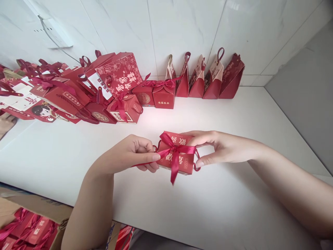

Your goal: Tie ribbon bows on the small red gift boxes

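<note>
A small red gift box [185,161] with pale characters and cord handles at both sides is between my hands over the white table. A shiny red ribbon [175,150] is tied in a bow across its top. My left hand [143,154] pinches a ribbon end between thumb and fingers at the box's left side. At the right side, my right hand [208,147] is around the box, its fingers behind the far edge and its thumb by the right cord handle.
Many red boxes [62,93] crowd the table's left rear. Several triangular boxes [212,88] line the tiled wall [187,27]. An open carton [39,205] of red boxes is at lower left. Another person's hand [6,124] shows at the left edge.
</note>
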The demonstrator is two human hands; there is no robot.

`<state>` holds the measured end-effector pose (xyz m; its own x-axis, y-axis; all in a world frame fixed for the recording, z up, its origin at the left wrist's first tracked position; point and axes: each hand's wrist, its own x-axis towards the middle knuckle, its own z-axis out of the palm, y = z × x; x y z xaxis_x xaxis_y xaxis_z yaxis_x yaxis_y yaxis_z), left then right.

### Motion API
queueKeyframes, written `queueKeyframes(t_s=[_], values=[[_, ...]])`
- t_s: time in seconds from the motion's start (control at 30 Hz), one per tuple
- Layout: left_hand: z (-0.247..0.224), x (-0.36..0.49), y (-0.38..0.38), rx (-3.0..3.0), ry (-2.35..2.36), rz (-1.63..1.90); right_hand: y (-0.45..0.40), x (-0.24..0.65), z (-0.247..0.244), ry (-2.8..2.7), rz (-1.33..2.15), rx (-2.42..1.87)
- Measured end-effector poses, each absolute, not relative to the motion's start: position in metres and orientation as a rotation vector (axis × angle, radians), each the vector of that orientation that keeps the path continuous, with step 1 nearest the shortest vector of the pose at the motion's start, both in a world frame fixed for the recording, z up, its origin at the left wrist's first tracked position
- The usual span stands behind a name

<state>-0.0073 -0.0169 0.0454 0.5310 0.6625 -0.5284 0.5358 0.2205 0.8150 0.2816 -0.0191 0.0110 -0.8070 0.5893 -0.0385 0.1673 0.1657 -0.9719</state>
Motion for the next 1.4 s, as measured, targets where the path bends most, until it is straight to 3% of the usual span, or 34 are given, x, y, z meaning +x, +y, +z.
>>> queueKeyframes(t_s=[0.37,0.6,1.4], values=[[0.039,0.0,-0.016,1.47,1.21,0.222,-0.02,0.279,0.006,-1.749,1.623,-0.888],[0.032,0.004,-0.013,1.569,1.07,0.095,-0.012,0.281,0.0,-1.803,1.689,-0.839],[0.021,-0.003,-0.001,1.471,0.991,0.138,-0.001,0.295,-0.005,-1.859,1.712,-0.802]])
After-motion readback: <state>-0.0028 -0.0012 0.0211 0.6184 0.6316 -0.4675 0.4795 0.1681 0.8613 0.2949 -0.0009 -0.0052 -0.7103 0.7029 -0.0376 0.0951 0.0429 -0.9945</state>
